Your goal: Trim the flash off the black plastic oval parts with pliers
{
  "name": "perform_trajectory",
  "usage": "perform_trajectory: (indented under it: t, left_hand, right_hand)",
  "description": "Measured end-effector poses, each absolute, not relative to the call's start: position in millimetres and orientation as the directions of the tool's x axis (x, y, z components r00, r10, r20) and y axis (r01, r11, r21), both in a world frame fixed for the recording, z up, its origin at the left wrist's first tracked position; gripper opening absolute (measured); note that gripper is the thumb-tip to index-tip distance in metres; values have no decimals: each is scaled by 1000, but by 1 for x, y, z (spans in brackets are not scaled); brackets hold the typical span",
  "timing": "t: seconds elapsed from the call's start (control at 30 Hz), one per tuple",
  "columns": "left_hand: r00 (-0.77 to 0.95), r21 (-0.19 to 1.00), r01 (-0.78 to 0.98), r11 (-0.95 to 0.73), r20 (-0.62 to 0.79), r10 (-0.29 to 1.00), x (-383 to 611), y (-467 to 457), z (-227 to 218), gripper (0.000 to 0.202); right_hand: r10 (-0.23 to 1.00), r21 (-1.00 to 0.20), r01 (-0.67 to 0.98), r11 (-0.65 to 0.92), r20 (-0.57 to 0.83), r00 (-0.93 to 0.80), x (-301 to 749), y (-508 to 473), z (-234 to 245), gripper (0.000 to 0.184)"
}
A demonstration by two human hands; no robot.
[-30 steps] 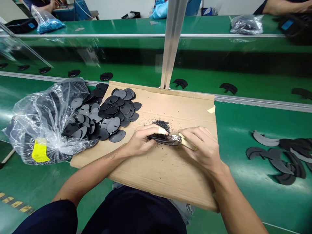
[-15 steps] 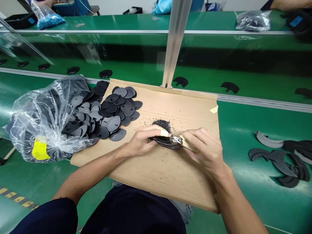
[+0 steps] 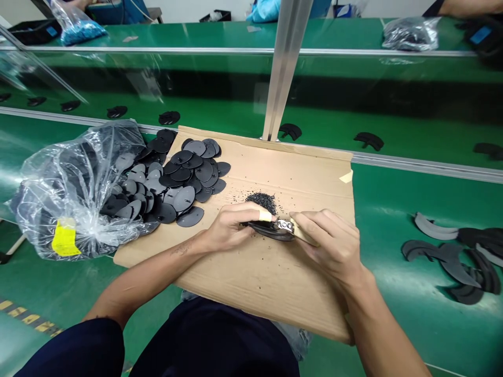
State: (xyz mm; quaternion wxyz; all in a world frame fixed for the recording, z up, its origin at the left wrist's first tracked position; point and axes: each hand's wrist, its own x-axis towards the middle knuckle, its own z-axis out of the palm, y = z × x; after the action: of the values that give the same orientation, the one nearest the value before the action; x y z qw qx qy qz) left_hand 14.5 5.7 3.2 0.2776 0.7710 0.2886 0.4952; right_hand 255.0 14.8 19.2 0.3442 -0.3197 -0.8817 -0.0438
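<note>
My left hand (image 3: pixel 234 222), a pale wrap around one finger, grips a dark curved plastic part (image 3: pixel 271 231) over the cardboard sheet (image 3: pixel 314 183). My right hand (image 3: pixel 330 238) is closed around the pale handles of a pair of nippers (image 3: pixel 285 225). Their metal head meets the upper edge of the part, close to my left fingertips; the jaws' exact bite is too small to make out. Just beyond my left fingers lies a heap of small black plastic bits (image 3: pixel 262 201). Flat black leaf-shaped pieces (image 3: pixel 192 167) are piled on the left of the cardboard.
A clear plastic bag (image 3: pixel 78 183) of black pieces spills open at left. Curved black parts (image 3: pixel 451 256) lie on the green table to the right. Behind a metal post (image 3: pixel 285 73), spaced parts (image 3: pixel 368 140) line a green belt. Another person's arm (image 3: pixel 469 8) shows at top right.
Both hands keep nearly the same pose, with the nippers still at the dark part. The parts on the belt have shifted slightly left relative to the cardboard.
</note>
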Motion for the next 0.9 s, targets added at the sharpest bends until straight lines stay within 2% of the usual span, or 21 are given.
perform_trajectory:
  t: [0.27,0.57,0.73,0.83,0.9]
  left_hand:
    - [353,725,166,-668,589,727,12,6,-1,23]
    - [347,738,125,-663,594,726,12,4,-4,24]
    - [376,738,151,-657,572,729,12,5,2,22]
    - [383,724,182,-665,571,726,12,5,7,22]
    - [403,710,195,-676,570,715,12,5,8,23]
  right_hand:
    - [481,-15,644,765,678,-556,253,13,22,13]
    - [482,19,659,752,667,-569,252,10,22,17]
    - [521,-61,645,761,651,-552,252,9,20,9]
    - [584,-146,647,749,608,-538,253,11,16,12]
    - [605,-151,661,735,586,-539,254,13,14,15]
